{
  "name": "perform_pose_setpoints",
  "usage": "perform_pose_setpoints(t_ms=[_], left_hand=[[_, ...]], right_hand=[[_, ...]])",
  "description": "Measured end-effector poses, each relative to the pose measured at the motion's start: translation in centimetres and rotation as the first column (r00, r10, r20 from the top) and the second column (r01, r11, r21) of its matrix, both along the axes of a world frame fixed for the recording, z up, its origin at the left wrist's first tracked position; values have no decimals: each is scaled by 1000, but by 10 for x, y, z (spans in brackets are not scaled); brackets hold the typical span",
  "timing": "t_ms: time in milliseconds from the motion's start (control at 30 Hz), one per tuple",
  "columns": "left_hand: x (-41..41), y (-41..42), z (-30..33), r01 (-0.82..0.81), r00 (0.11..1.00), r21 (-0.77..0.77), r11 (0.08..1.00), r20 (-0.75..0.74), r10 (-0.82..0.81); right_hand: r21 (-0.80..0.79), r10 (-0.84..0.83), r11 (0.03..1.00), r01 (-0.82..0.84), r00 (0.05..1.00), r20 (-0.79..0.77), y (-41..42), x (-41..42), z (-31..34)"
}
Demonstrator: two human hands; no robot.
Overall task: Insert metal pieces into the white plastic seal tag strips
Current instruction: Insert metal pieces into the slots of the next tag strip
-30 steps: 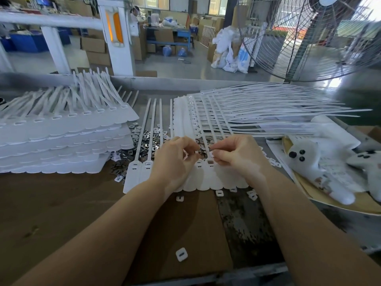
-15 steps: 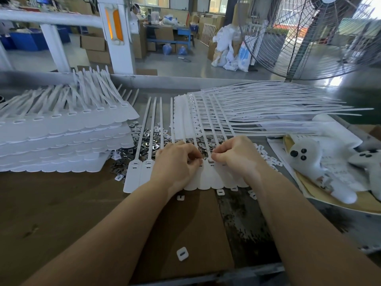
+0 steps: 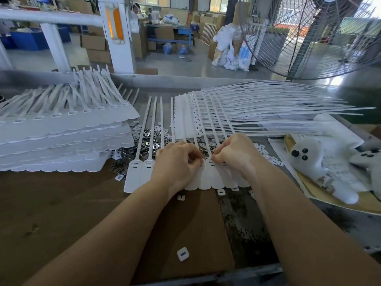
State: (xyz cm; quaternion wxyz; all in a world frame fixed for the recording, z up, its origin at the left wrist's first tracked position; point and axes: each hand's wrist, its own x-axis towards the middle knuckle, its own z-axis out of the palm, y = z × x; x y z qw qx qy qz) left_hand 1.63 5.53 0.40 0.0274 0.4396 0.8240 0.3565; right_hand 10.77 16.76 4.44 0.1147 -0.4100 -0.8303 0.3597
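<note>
Two hands meet over one row of joined tags: left hand (image 3: 177, 162) and right hand (image 3: 237, 155), fingers curled, pinching at a tag head on the seal tag strips (image 3: 208, 178) lying on the surface (image 3: 61, 203). Judged risk: a tiny metal piece, hidden under fingertips, could slip or seat crooked. Strips look white, thin, flexible

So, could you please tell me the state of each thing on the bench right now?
left hand: fingers curled, on the strip row
right hand: fingers pinching at a strip head
strip row: flat, side by side
stacked strips: piled in layers
metal pieces: loose heap
white cap: lying alone
fan: spin unclear
</note>
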Motion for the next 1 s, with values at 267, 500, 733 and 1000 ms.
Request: perform_pose_setpoints(t_ms=[267,500,733,1000], left_hand=[[-1,0,0,3,1000,-8,1000,6,-3],[-1,0,-1,-1,1000,4,1000,2,1],[-1,0,0,0,1000,0,1000,-15,0],[-1,0,0,0,1000,3,1000,-20,0]], right_hand=[[-120,24,993,-15,997,73,2,-2,12],[-206,45,978,-30,997,68,6,2,17],[-145,32,989,-18,995,99,0,-2,16],[-93,29,995,-21,996,86,0,-2,12]])
